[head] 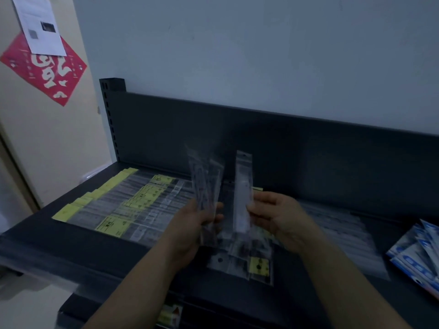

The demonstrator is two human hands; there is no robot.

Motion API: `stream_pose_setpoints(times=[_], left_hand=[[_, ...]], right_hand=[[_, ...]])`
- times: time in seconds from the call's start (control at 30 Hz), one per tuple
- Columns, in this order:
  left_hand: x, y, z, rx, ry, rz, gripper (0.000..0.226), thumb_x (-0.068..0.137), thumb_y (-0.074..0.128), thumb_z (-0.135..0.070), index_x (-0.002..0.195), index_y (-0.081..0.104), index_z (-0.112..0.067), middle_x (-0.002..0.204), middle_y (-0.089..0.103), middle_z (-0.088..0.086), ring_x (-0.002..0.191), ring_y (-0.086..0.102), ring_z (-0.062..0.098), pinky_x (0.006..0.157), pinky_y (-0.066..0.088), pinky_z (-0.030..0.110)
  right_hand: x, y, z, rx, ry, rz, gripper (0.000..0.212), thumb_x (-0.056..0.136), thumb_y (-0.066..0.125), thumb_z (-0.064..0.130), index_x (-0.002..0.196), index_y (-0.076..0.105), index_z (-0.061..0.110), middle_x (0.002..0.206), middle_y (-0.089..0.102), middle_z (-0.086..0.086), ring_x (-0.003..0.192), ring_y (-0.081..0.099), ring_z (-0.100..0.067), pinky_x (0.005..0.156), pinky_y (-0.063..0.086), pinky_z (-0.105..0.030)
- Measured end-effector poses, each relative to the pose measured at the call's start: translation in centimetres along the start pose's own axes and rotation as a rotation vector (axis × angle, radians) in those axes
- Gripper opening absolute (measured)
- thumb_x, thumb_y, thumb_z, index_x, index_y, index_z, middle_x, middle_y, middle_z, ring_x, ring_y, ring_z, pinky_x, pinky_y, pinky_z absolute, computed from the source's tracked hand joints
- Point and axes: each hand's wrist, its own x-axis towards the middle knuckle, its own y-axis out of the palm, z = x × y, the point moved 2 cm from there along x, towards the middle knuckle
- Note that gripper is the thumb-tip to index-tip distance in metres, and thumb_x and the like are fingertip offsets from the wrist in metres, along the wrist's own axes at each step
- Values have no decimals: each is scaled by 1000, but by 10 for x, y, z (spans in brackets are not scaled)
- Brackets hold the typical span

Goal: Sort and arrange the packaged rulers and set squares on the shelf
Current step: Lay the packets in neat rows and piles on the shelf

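The yellow-labelled rulers [123, 203] lie flat in overlapping rows on the left part of the shelf [38, 243], long sides parallel. Take this as the reference layout.

The left hand [202, 224] grips a fanned bundle [206, 184] of clear ruler packets by their lower ends. Its fingers are curled round them, and the upper ends splay apart above the shelf. Just to the right, the single packet [243, 186] stands near upright with its hang-hole tab on top. The right hand [278, 217] pinches it between thumb and fingers. Blur hides whether packet and bundle touch.

The step in hand appears to be matching this packet to the bundle.
- Compare the printed faces first; in this dim light the labels cannot be read from where I stand.
- Turn all tabs to the same end.
- Close the fan and square the lower edges before laying anything down. The film looks slick, and a loose fan would likely slide apart.

Below the hands a loose pile [242, 264] lies near the front edge, apparently unsorted. Further right, clear packets [344, 231] lie flat. At the far right, blue-and-white packets [418, 252] lie askew; these are best kept as a separate group.
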Motion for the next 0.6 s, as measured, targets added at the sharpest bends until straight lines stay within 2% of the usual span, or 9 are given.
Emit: stream_pose_setpoints(times=[0.07, 0.13, 0.2, 0.27, 0.37, 0.47, 0.53, 0.6], left_hand=[[-6, 9, 6, -24, 6, 82, 24, 92, 48, 1, 111, 62, -2, 104, 66, 19, 86, 64, 29, 75, 54, 40], [-13, 17, 10, -101, -21, 130, 26, 97, 46, -14, 112, 65, -6, 108, 69, 20, 96, 67, 35, 88, 52, 48], [-16, 22, 16, -123, -11, 155, 32, 100, 42, -22, 120, 61, -8, 113, 68, 21, 106, 64, 37, 98, 47, 53], [-17, 26, 20, -77, 10, 153, 30, 100, 41, -17, 124, 59, -10, 112, 69, 18, 105, 65, 35, 94, 51, 49], [-22, 29, 22, -107, -15, 146, 32, 98, 39, -3, 119, 61, -14, 105, 72, 15, 90, 71, 29, 75, 60, 37], [-27, 34, 23, -170, -61, 151, 33, 96, 42, 1, 120, 59, -15, 104, 72, 15, 89, 71, 27, 68, 59, 37], [-28, 34, 25, -148, -38, 101, 29, 95, 45, 2, 116, 58, -14, 100, 73, 16, 87, 72, 27, 65, 60, 36], [-27, 30, 25, -170, -37, 25, 26, 96, 44, 2, 115, 55, -10, 103, 69, 22, 87, 71, 30, 67, 61, 39]], right_hand=[[-6, 2, -3, 4, -9, 31, 26, 84, 62, -5, 110, 62, -2, 102, 69, -19, 84, 68, -25, 74, 60, -31], [-9, 4, -8, -18, -10, 6, 28, 83, 64, -5, 110, 61, -3, 105, 68, -21, 85, 68, -27, 75, 60, -33], [-10, 3, -14, -21, 0, -10, 27, 82, 66, -5, 109, 61, -4, 105, 68, -22, 84, 68, -27, 73, 60, -32], [-11, 2, -18, -20, -2, -14, 25, 80, 68, -3, 104, 62, -2, 102, 69, -21, 83, 69, -27, 71, 60, -32], [-14, 0, -23, -91, -45, -60, 18, 78, 72, 0, 93, 64, 6, 91, 69, -15, 76, 68, -23, 67, 58, -30], [-17, 4, -27, -298, -69, -60, 17, 77, 76, 9, 91, 65, 10, 86, 71, -14, 69, 68, -20, 66, 58, -37], [-19, 4, -30, -358, -101, -43, 18, 80, 74, 11, 95, 65, 10, 85, 71, -13, 75, 69, -23, 68, 59, -40], [-18, -6, -24, -537, -217, -113, 13, 85, 68, 14, 97, 64, 17, 88, 69, -1, 80, 66, -16, 69, 55, -27]])
